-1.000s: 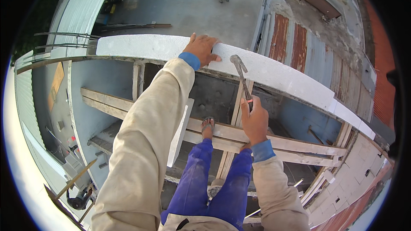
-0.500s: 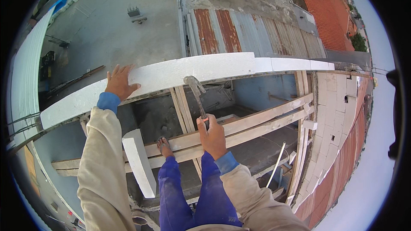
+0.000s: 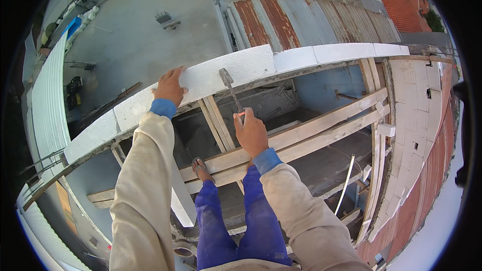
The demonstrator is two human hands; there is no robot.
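Note:
My left hand [image 3: 169,87] rests on a long white block [image 3: 241,65] along the top of the wall edge, fingers spread over its upper face. My right hand [image 3: 251,133] grips a hammer [image 3: 236,98] by its handle, with the metal head over that block, right of my left hand; whether it touches cannot be told. Below both hands are wooden beams [image 3: 326,125], with my sandalled left foot [image 3: 202,169] on them. A loose white block [image 3: 183,203] stands behind my left forearm, partly hidden by it.
Openings between the beams drop to a dark lower level [image 3: 276,105]. Beyond the block row lie a concrete roof [image 3: 130,30] and rusty corrugated sheets [image 3: 311,22]. Rebar [image 3: 42,163] juts at the left; a block wall [image 3: 411,120] and white pipe [image 3: 344,185] are at the right.
The view has swung, shifting the scene in the frame. My left hand has moved along the block row, now closer to the hammer head. My right hand keeps hold of the hammer.

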